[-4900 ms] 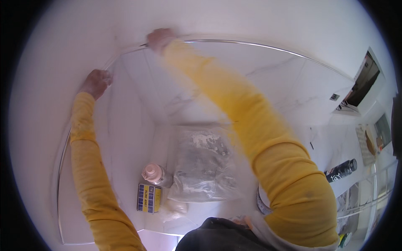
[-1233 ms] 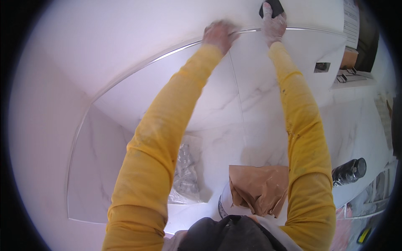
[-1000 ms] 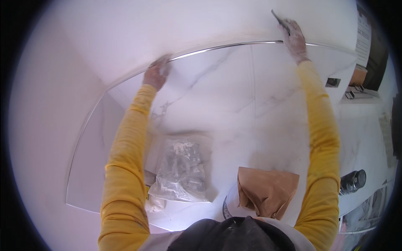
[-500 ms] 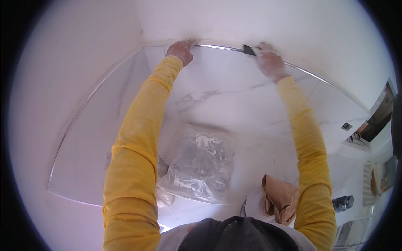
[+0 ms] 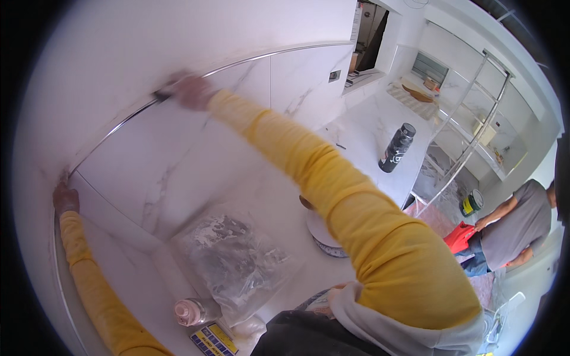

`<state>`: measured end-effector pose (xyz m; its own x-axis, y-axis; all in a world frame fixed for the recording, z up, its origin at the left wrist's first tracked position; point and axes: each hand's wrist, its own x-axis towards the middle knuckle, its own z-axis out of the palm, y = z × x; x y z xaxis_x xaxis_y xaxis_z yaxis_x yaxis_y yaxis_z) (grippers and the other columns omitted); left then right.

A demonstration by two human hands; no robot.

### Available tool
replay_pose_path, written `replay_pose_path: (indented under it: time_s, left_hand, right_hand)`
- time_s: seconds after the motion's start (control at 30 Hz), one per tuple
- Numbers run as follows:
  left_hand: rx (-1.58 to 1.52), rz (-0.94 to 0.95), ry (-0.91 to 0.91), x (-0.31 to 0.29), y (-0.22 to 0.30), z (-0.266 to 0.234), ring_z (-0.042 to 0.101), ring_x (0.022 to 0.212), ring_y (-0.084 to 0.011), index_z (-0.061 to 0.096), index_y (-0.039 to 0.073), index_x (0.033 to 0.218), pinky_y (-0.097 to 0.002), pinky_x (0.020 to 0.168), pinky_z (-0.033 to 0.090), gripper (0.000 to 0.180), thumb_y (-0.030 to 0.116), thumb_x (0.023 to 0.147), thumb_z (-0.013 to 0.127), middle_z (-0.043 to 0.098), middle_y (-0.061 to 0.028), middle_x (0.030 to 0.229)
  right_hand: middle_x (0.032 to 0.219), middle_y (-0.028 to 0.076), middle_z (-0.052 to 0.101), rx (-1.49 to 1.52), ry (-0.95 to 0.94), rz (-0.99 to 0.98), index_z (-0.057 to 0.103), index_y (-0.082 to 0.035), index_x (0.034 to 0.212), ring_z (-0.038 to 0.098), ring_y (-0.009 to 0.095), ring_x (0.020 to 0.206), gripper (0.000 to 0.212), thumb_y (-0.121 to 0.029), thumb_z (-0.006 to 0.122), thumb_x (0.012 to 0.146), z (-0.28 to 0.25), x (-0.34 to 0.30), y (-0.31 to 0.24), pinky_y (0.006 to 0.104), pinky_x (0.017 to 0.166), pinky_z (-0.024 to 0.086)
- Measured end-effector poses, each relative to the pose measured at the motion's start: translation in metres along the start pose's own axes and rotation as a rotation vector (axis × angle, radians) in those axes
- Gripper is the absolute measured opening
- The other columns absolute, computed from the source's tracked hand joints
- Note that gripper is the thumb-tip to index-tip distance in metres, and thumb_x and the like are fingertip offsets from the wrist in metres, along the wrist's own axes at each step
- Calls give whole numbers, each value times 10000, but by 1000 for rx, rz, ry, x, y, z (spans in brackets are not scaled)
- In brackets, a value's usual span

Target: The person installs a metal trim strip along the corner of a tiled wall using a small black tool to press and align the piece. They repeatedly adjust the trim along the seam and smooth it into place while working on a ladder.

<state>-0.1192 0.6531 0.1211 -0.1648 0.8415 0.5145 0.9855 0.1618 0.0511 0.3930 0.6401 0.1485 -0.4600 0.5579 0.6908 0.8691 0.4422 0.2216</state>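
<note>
My right hand [image 5: 193,92], smeared by motion, grips a small dark flat-edged tool [image 5: 161,95]. The tool lies against the shiny metal trim [image 5: 237,61] that runs along the top of the marbled white wall tiles [image 5: 172,148]; its exact kind is blurred. My left hand [image 5: 65,199] is far off at the left, by the corner, with dusty fingertips pointing up at the trim. Its fingers are too small and partly turned away to show whether they hold anything. Whitish dust covers both hands.
Below lie a clear plastic bag [image 5: 231,261], a pink-lidded bottle [image 5: 189,311] and a blue-yellow box [image 5: 214,341]. A black bottle [image 5: 396,148] stands on the white counter [image 5: 356,133]. Beyond are a ladder [image 5: 475,139], a paint bucket [image 5: 472,203] and another person [image 5: 516,222] holding something red.
My view has swung to the right, bringing the ladder, bucket and other person into sight. My right hand still holds the dark tool against the trim; my left hand stays by the corner.
</note>
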Motion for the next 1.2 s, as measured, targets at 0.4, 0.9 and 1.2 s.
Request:
replay_pose_path:
  time_s: [0.4,0.9,1.2]
  left_hand:
    - [-64,101,83,1,-29,-1,535,1282,-304,469,214,1468,-372,1116,403,653,100,830,549,531,-131,1437]
    - [-87,-4,14,-57,17,-93,597,1179,-350,624,125,1300,-414,1029,470,468,156,839,546,630,-161,1281]
    - [-129,-5,2,-59,27,-97,660,1104,-343,682,70,1152,-429,926,544,307,167,897,541,679,-180,1188]
  right_hand:
    - [1320,46,576,44,-221,144,638,-259,1298,514,253,1281,361,-306,441,1000,-36,15,6,407,1040,464]
    - [1227,62,651,54,-55,261,688,-171,1171,621,272,1144,336,-123,585,854,-48,9,24,383,1000,496]
    - [1262,50,611,11,-289,26,671,-191,1200,578,266,1182,288,-242,525,957,-47,75,-111,409,988,483]
